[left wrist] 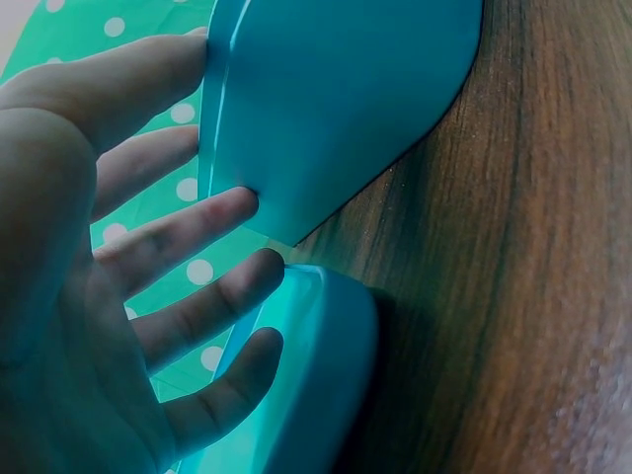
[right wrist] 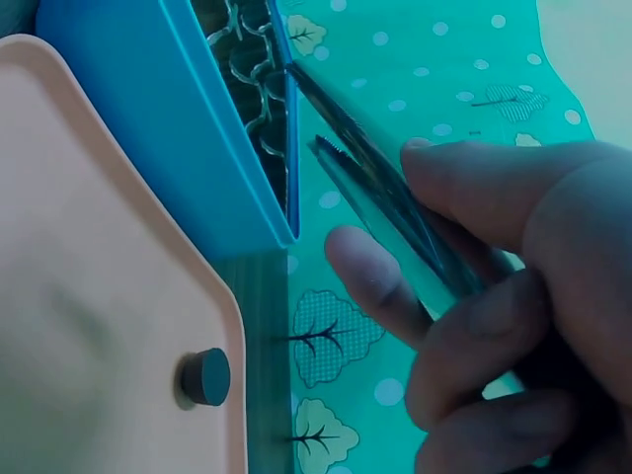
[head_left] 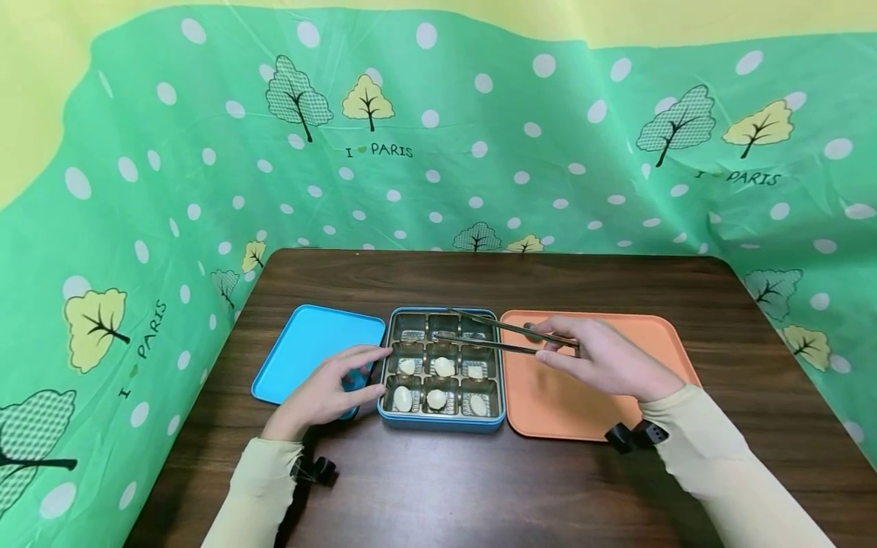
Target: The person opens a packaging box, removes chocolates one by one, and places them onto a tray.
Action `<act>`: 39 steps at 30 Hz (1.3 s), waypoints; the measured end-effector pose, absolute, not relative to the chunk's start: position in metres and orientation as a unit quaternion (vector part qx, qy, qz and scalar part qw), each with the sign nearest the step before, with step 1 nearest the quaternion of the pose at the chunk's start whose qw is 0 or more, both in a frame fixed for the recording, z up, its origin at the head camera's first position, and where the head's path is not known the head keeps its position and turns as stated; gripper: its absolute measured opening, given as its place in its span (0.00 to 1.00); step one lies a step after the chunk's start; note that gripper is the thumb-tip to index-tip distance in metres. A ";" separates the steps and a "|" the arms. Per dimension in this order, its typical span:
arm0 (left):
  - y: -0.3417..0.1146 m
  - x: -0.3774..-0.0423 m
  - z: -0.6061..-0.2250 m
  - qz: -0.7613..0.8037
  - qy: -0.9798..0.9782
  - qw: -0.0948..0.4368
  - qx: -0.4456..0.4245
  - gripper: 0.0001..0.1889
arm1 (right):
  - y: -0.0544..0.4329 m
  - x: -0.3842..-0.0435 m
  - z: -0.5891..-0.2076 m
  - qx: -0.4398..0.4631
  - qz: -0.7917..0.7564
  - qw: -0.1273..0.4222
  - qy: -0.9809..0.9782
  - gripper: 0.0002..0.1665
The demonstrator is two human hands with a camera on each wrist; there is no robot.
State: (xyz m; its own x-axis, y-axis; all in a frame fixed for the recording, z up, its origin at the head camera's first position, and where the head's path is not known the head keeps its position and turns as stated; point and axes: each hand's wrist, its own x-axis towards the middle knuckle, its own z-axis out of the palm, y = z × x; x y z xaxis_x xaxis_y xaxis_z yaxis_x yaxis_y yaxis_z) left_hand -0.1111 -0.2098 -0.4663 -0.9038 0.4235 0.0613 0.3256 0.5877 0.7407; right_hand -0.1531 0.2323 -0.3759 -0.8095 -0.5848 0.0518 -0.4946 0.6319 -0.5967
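Note:
A blue box [head_left: 441,426] with a dark divided insert stands in the middle of the table. Pale, whitish pieces [head_left: 444,367] lie in its middle and front rows of compartments. My left hand [head_left: 336,387] has its fingers spread, with thumb and index fingertip at the box's left edge; the other fingers reach over the blue lid [head_left: 318,342]. In my right hand [head_left: 603,356] I hold a pair of dark metal chopsticks [head_left: 507,329] above the box's back compartments. Their tips are apart, and I see nothing between them in the right wrist view [right wrist: 380,188].
Right of the box lies an orange tray [head_left: 569,415], under my right hand. On it is a small dark cylinder [right wrist: 207,377], partly visible behind the hand in the head view. A green patterned cloth [head_left: 438,152] hangs behind the brown wooden table [head_left: 438,487].

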 end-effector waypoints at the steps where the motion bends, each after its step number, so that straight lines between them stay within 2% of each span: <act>1: -0.210 -0.111 -0.466 0.402 0.889 0.062 0.210 0.32 | 0.231 -0.154 -0.376 -0.302 -0.309 0.071 0.899 0.18; 8: -0.209 -0.111 -0.466 0.405 0.888 0.064 0.208 0.32 | 0.227 -0.159 -0.373 -0.313 -0.311 0.056 0.896 0.14; 19: -0.209 -0.112 -0.466 0.408 0.886 0.059 0.211 0.31 | 0.214 -0.168 -0.355 -0.325 -0.268 0.039 0.906 0.19; 26: -0.210 -0.112 -0.467 0.405 0.887 0.058 0.213 0.32 | 0.199 -0.176 -0.334 -0.345 -0.221 0.068 0.910 0.17; 33: -0.210 -0.112 -0.467 0.404 0.887 0.056 0.216 0.32 | 0.180 -0.183 -0.313 -0.364 -0.184 0.084 0.909 0.11; 39: -0.211 -0.112 -0.467 0.404 0.887 0.055 0.218 0.32 | 0.165 -0.185 -0.304 -0.353 -0.161 0.112 0.915 0.14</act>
State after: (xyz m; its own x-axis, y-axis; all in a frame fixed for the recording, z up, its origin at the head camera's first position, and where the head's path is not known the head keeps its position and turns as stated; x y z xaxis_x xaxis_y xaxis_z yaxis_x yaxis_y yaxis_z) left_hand -0.1117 -0.2111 -0.4670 -0.8987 0.4314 0.0793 0.3428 0.5780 0.7405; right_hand -0.1851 0.1649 -0.3043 -0.7260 -0.6817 -0.0910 -0.6095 0.6990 -0.3739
